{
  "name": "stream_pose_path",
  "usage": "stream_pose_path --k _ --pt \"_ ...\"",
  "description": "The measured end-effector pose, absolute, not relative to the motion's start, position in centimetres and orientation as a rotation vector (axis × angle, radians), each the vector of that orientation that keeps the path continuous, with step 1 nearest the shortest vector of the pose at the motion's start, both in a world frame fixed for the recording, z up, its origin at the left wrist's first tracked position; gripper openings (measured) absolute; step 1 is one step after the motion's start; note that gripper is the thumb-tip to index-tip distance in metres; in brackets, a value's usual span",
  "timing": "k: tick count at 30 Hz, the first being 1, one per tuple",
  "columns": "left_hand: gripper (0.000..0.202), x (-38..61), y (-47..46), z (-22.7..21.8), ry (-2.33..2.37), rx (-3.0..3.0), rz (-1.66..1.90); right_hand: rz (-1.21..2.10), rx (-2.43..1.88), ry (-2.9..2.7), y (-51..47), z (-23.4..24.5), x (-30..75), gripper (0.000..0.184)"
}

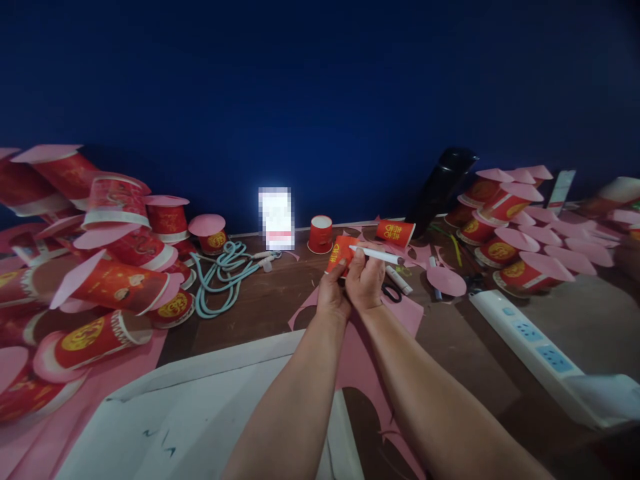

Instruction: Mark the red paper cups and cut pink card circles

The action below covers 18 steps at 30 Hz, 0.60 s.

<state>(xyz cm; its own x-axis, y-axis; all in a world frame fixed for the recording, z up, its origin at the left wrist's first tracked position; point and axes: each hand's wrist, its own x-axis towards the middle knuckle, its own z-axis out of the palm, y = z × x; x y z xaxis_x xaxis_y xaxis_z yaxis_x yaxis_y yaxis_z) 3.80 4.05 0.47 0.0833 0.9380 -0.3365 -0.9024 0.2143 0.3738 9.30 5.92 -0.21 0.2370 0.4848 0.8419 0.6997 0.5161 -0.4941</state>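
My left hand (334, 290) is closed on a red paper cup (342, 251) with gold lettering, which it holds tilted above the table. In my right hand (366, 279) is a white marker pen (380, 255), its tip pointing left at the cup's upper side. Whether the tip touches the cup I cannot tell. Just behind my hands another red paper cup (320, 235) stands upright, and a further red cup (395, 232) lies on its side to the right. Cut pink paper (367, 360) spreads under my wrists.
Red cups with pink paper discs crowd the left (117, 200) and right. A coiled light-blue cable (220, 280), a lit blurred screen (277, 219), a black bottle (445, 183), a glue stick (399, 280), a white power strip (535, 353) and a white board (200, 407) lie around.
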Motion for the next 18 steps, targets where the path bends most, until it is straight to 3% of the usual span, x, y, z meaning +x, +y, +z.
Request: stream_pose_path --k 18 --pt "0.025 3.96 4.2 0.15 0.605 0.096 1.401 -0.188 -1.134 -1.409 6.07 -0.34 9.29 0.015"
